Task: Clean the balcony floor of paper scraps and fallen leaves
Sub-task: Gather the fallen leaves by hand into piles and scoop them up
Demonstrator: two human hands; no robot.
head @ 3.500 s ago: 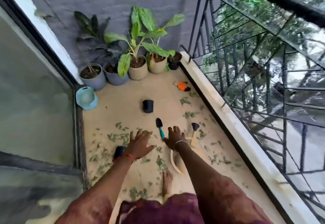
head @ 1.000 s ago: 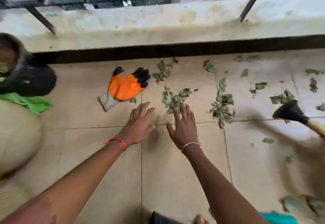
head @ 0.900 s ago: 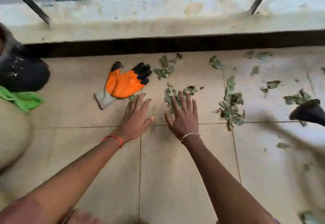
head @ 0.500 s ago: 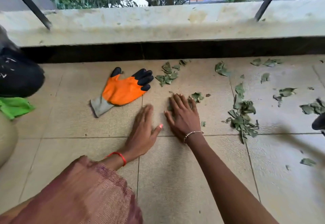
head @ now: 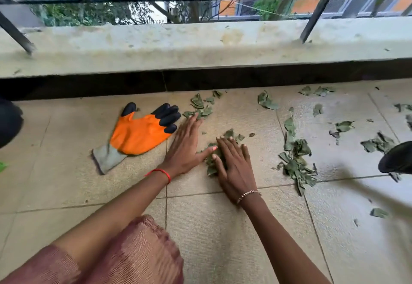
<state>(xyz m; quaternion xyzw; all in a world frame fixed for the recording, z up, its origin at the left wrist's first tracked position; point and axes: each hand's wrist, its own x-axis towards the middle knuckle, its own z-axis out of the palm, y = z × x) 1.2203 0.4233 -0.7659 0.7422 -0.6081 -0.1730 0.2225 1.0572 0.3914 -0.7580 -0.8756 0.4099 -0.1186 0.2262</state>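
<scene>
Green leaf scraps lie scattered over the beige tiled balcony floor (head: 223,228). My left hand (head: 185,147) lies flat on the tiles with straight fingers, its fingertips touching a small cluster of leaves (head: 200,105) near the ledge. My right hand (head: 234,163) presses flat on another small pile of leaves (head: 211,161), which shows between the two hands. A bigger leaf pile (head: 296,163) sits to the right of my right hand. More single scraps (head: 343,126) lie further right.
An orange and black work glove (head: 140,134) lies palm up just left of my left hand. A low concrete ledge (head: 200,45) with black railing bars runs along the far side. A black tool head (head: 396,159) is at the right edge, a dark pot (head: 9,123) at the left.
My left hand has slid forward to the leaf cluster beside the glove. My right hand has drawn leaves together under its palm.
</scene>
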